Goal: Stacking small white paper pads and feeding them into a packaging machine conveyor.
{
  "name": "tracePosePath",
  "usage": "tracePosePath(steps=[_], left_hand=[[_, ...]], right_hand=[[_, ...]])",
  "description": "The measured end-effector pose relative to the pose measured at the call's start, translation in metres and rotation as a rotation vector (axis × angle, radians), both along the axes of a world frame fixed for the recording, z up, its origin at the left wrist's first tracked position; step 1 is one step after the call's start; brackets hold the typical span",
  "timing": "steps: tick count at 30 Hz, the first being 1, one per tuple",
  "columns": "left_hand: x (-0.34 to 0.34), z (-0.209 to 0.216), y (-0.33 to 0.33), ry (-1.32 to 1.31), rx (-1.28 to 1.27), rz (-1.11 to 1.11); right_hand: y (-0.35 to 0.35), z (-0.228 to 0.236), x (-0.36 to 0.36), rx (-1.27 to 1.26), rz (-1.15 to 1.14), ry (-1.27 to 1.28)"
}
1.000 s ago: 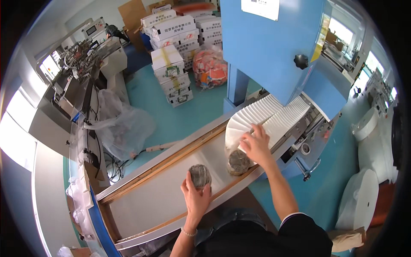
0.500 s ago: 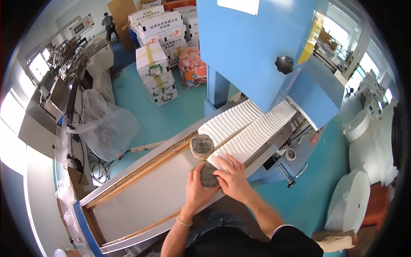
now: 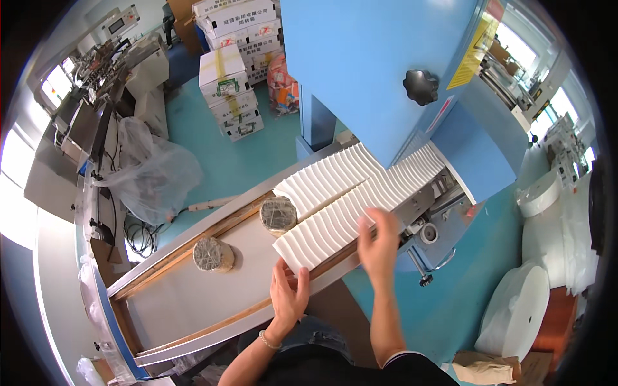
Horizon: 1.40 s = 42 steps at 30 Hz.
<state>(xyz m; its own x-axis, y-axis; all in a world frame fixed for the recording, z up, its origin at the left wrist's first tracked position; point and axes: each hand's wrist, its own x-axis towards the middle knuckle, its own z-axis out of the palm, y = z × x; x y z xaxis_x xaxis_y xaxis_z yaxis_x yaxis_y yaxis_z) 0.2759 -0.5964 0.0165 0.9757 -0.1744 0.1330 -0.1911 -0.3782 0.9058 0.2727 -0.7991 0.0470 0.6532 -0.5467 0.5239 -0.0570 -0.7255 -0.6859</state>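
Two side-by-side rows of thin white wavy-edged pieces lie along the long tray, running in under the blue machine. My left hand is at the near row's left end, thumb and fingers apart, fingertips against or just beside its corner. Along the near edge of that row, my right hand is slightly blurred, its thumb and forefinger spread and nothing visible in it. One tape-wrapped cylinder stands against the far row's end. Another wrapped cylinder sits farther left on the tray, apart from both hands.
The blue machine with a black knob rises over the tray's right part. White cartons are stacked on the floor behind. Clear plastic sheeting hangs at the left, and large white rolls stand at the right.
The cylinder that was between my hands now stands farther left on the tray, released. My right hand has moved right along the near row. My left hand has shifted to the row's end.
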Motion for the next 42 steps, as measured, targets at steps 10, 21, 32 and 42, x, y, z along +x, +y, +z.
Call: tracePosePath(steps=[10,21,32,42], left_hand=[[0.001,-0.001,0.001,0.057,-0.018,-0.025],[0.002,-0.012,0.007,0.099,-0.063,-0.044],[-0.024,0.025,0.166,0.168,0.068,0.283],[-0.040,0.010,0.230,-0.058,0.234,0.659]], right_hand=[[-0.090,-0.037,0.018,-0.378,-0.350,0.093],[-0.097,-0.023,0.021,-0.521,-0.314,0.232],[0.075,-0.030,-0.004,0.216,0.370,0.371],[0.196,-0.017,0.076,-0.213,0.635,0.184]])
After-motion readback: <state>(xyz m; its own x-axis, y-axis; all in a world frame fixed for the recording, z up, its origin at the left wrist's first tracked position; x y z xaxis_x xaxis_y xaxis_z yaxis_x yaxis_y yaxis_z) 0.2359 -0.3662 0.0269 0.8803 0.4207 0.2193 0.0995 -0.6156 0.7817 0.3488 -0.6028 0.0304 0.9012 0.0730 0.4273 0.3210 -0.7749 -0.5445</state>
